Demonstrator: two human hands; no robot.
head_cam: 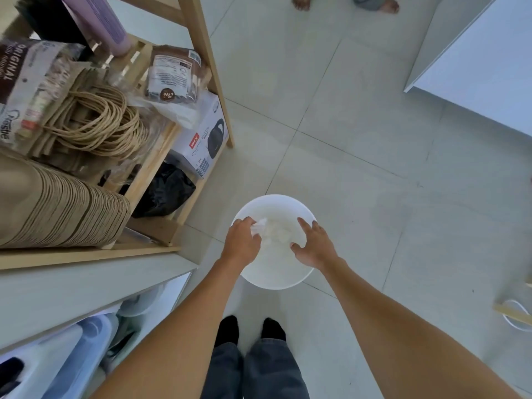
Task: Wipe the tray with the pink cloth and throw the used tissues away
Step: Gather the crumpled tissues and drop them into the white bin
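Tiled floor (359,145) fills most of the view. Wooden shelf unit (161,156) at 10 o'clock, stacked w/ paper bags (57,208), a kettle box (201,142) and a black bag (164,194). White counter edge (475,59) at 2 o'clock. Someone else's bare feet at 12, cut off by the frame.

White round bin (276,272) sits on the floor at centre, just ahead of the person's dark-socked feet. Both hands are over its mouth. Left hand (241,243) is curled, fingers closed on a crumpled white tissue (260,227) at the bin's 10 o'clock side. Right hand (315,249) is spread, fingers apart, holding nothing that shows, hovering at the 3 o'clock side. More white wads look to lie inside the bin, approx centre.

Risks: tissue is light, so if let go near the rim it could drift onto the floor beside the shelf. Pressing on the rim could tip the bin, which looks light.

Hard to tell: white tissue on white bin, so how many pieces are in there, or whether the right hand touches any, can't be made out. Tray and pink cloth aren't in view.
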